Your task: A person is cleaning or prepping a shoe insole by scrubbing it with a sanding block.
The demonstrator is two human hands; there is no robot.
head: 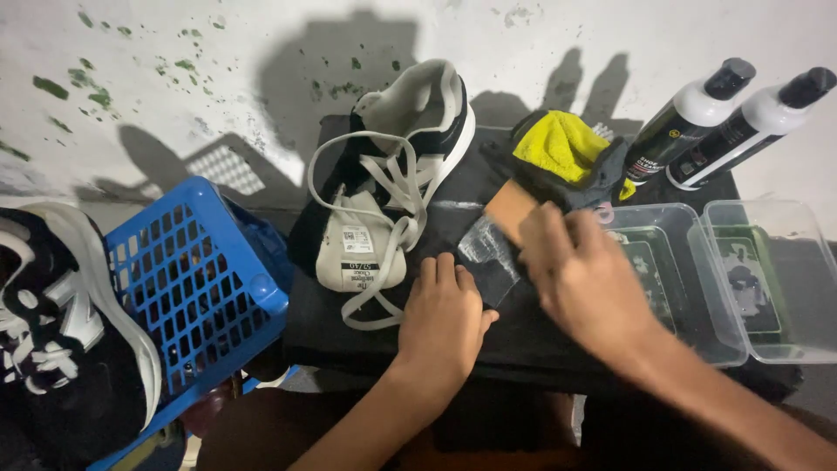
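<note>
— So, where are the hands?

— Both are over a black mat [532, 331] on a low work surface. The right hand [580, 270] is closed round a wooden-handled brush [508, 212]; the fingers wrap the lower part of the handle, and the pale wood sticks out above them toward the wall. The picture is blurred there, so I cannot tell how the bristles sit.

— And the left hand [446, 318]?

— It lies flat, palm down, fingers spread and open, gripping nothing. Its fingertips press the near edge of a dark insole [490, 253] with a greyish sheen, which lies on the mat between the two hands, just below the brush.

— What is around them?

— Just left of the left hand is a black and white sneaker [392, 174], tongue pulled out toward the camera, white laces [384, 288] loose and trailing onto the mat. Behind the right hand lies a yellow cloth [562, 144] bundled on a dark grey one. To the right of that, two black-and-white bottles [728, 118] with black caps lean against the wall, side by side.

— Anything nearer the right edge?

— Two clear plastic tubs [758, 288] stand touching each other, beside the right hand. At the far left, a blue plastic basket [196, 279], and beside it another black and white shoe [61, 331], well apart from both hands.
</note>
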